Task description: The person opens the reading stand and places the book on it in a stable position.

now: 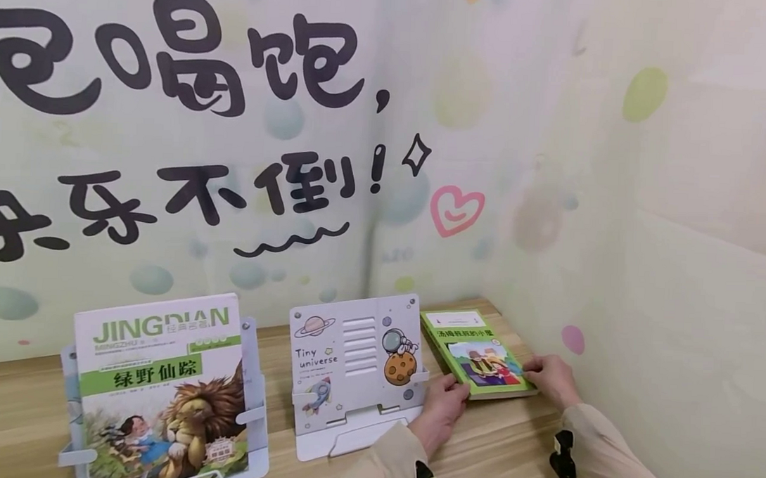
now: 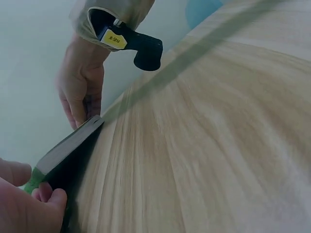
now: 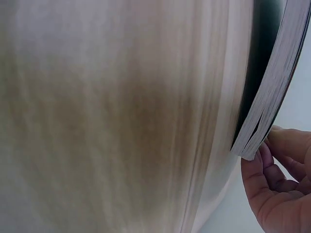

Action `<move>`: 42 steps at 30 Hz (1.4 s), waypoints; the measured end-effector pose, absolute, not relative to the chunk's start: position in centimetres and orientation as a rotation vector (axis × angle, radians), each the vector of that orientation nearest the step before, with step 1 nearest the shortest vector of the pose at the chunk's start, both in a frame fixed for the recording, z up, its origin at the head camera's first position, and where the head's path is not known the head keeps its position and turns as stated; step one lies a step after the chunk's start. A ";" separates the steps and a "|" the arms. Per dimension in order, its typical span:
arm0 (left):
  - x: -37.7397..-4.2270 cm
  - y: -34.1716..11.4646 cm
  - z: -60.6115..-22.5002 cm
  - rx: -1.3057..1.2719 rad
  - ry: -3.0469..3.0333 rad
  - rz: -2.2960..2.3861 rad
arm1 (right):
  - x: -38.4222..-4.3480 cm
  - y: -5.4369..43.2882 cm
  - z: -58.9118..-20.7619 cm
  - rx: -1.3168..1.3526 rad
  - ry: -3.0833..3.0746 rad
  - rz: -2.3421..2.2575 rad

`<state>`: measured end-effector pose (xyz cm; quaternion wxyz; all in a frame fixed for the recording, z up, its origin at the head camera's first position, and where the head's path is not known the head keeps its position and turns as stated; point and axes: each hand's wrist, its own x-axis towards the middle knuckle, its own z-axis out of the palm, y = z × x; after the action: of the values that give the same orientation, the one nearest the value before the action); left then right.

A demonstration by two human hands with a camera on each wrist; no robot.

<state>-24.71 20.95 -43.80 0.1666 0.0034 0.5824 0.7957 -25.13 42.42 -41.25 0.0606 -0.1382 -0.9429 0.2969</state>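
A green-covered children's book (image 1: 475, 334) lies at the right end of the table, its near edge slightly raised. My left hand (image 1: 442, 411) pinches its near left corner, thumb above and fingers tucked below in the left wrist view. At the near right corner, my right hand (image 1: 554, 378) grips the book between thumb and fingers. The right wrist view shows the page block (image 3: 272, 92) with a small split between pages at that corner. A dark shadowed gap runs under the book in both wrist views.
Left of the book stands a white metal book stand (image 1: 353, 371) with astronaut and planet drawings. Farther left, a second stand (image 1: 259, 431) holds a large book (image 1: 162, 393) with a lion cover. Printed wall cloth (image 1: 382, 267) rises behind the wooden table (image 1: 490, 447).
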 end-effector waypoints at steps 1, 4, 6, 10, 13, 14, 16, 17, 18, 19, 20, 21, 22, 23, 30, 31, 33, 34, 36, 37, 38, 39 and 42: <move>-24.7 21.0 -43.8 0.005 1.665 2.277 | -25.1 42.3 -41.3 -0.420 -2.852 0.905; -24.5 21.0 -44.0 -0.008 1.691 2.301 | -25.0 42.2 -41.4 -0.428 -2.846 0.931; -24.3 21.0 -44.0 0.001 1.726 2.298 | -24.9 42.2 -41.5 -0.431 -2.842 0.943; -23.8 21.0 -44.0 0.051 1.885 2.252 | -24.6 42.5 -41.6 -0.402 -2.835 0.970; -23.5 21.0 -44.0 0.120 1.966 2.226 | -24.3 42.9 -41.8 -0.339 -2.826 1.057; -23.4 20.9 -44.0 0.145 1.984 2.221 | -24.2 43.1 -41.9 -0.311 -2.822 1.115; -23.2 20.7 -43.9 0.198 1.977 2.223 | -24.2 43.6 -42.2 -0.277 -2.801 1.286; -23.1 20.6 -43.9 0.226 1.972 2.225 | -24.2 43.9 -42.3 -0.258 -2.781 1.396; -22.9 20.5 -43.7 0.254 1.959 2.233 | -24.2 44.2 -42.4 -0.235 -2.759 1.501; -22.7 20.4 -43.6 0.286 1.963 2.234 | -24.1 44.6 -42.4 -0.201 -2.732 1.592; -22.6 20.3 -43.4 0.319 1.972 2.233 | -24.1 44.9 -42.4 -0.191 -2.690 1.699; -22.4 20.2 -43.1 0.357 1.980 2.231 | -24.1 45.3 -42.4 -0.175 -2.648 1.786; -22.2 20.0 -42.9 0.386 1.989 2.231 | -24.0 45.6 -42.3 -0.145 -2.603 1.869; -22.1 19.9 -42.6 0.415 1.995 2.229 | -23.9 45.9 -42.2 -0.112 -2.564 1.933; -21.5 17.9 -40.7 0.525 2.108 2.187 | -23.4 45.7 -40.6 0.242 -2.368 2.128; -21.5 17.4 -40.4 0.535 2.128 2.184 | -23.4 45.4 -40.3 0.286 -2.359 2.117; -21.6 16.5 -39.8 0.570 2.190 2.188 | -23.6 44.5 -39.5 0.334 -2.361 2.080; -21.7 16.0 -39.5 0.578 2.215 2.192 | -23.8 44.0 -38.9 0.339 -2.380 2.044; -22.0 14.8 -38.9 0.593 2.266 2.210 | -24.1 42.6 -37.9 0.314 -2.441 1.940; -22.2 14.2 -38.6 0.596 2.288 2.221 | -24.2 41.8 -37.3 0.305 -2.473 1.884; -22.4 13.4 -38.3 0.596 2.312 2.231 | -24.4 41.1 -36.8 0.301 -2.505 1.834; -22.6 12.6 -38.1 0.595 2.329 2.241 | -24.5 40.2 -36.3 0.298 -2.529 1.792; -23.2 10.0 -37.5 0.614 2.384 2.265 | -25.2 37.7 -35.4 0.332 -2.559 1.712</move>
<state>-23.24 10.02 -37.52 -0.1017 0.1827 0.7089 0.6736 -25.19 37.71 -35.37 0.0225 0.1072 -0.8261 0.5527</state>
